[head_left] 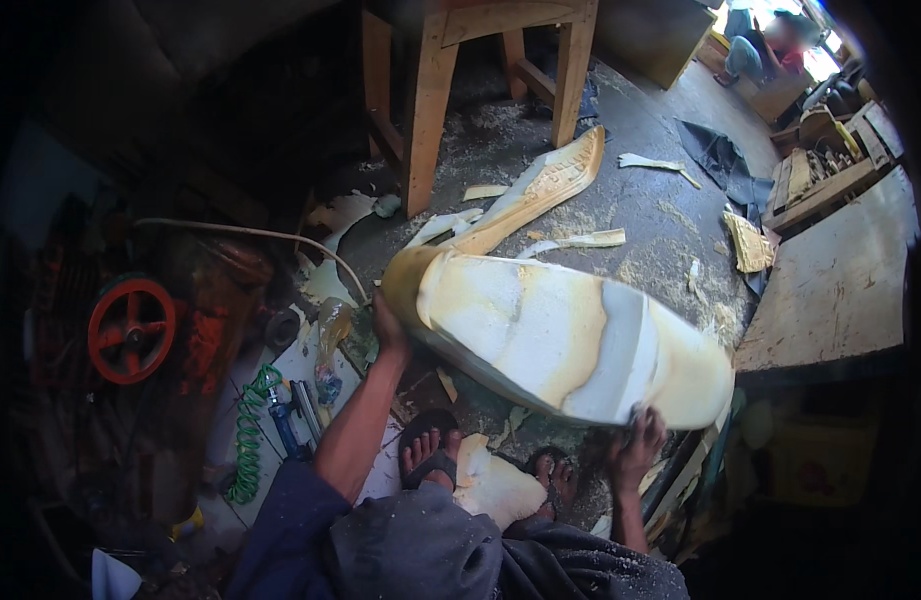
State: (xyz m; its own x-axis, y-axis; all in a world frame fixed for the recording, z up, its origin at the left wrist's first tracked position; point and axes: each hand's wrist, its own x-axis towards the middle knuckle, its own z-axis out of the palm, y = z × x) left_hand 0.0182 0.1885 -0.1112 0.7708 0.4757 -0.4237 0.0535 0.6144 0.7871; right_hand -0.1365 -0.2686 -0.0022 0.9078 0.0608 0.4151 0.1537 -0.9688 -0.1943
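Note:
A long foam block shaped like a motorcycle seat (541,335), white with yellowed patches, lies slantwise in front of me. My left hand (389,325) is closed round its left end, with the fingers partly hidden behind the foam. At the near edge toward the right, my right hand (638,445) grips the foam with bent fingers. Beyond the seat foam lies a narrow yellowed foam piece (541,190), its far end rough and carved. A flat pale foam scrap (496,485) rests between my sandalled feet.
A wooden stool (436,110) stands at the far side. Foam scraps (591,240) and crumbs litter the floor. At left are a machine with a red wheel (132,330), a green coiled hose (246,435) and a blue tool (286,425). A board (831,275) leans at right; another person (771,55) sits far off.

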